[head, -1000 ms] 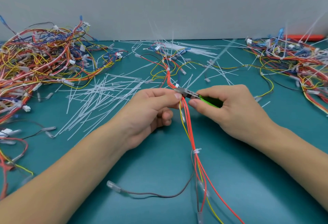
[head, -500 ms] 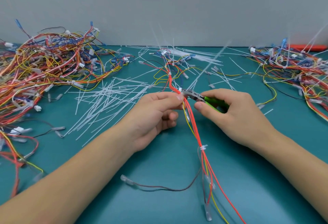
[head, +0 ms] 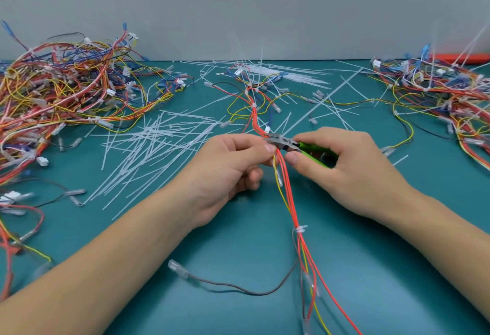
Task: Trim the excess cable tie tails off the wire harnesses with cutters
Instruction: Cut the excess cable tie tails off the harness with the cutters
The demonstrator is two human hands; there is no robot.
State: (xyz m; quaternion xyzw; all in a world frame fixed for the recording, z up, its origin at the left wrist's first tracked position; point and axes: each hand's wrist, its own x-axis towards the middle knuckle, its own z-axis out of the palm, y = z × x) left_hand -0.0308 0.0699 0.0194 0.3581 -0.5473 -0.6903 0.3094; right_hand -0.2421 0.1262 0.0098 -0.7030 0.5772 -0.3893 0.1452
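Head view. Over the past second the hands and harness have kept their places; the cutter blades have stayed at the same tie, so this trim is judged still in progress, its tail not seen to fall. The left hand (head: 233, 159) pinches the red-and-yellow wire harness (head: 287, 189) between thumb and forefinger, its other fingers curled beneath. The right hand (head: 342, 165) is wrapped around the green handles of the cutters (head: 285, 142), whose blades meet the bundle just beside the left fingertips; whether the blades are closed cannot be told. Left of the left hand, cut tie tails (head: 148, 149) lie on the teal worktop (head: 238, 268). A trimmed tie (head: 301, 229) sits nearer the person.
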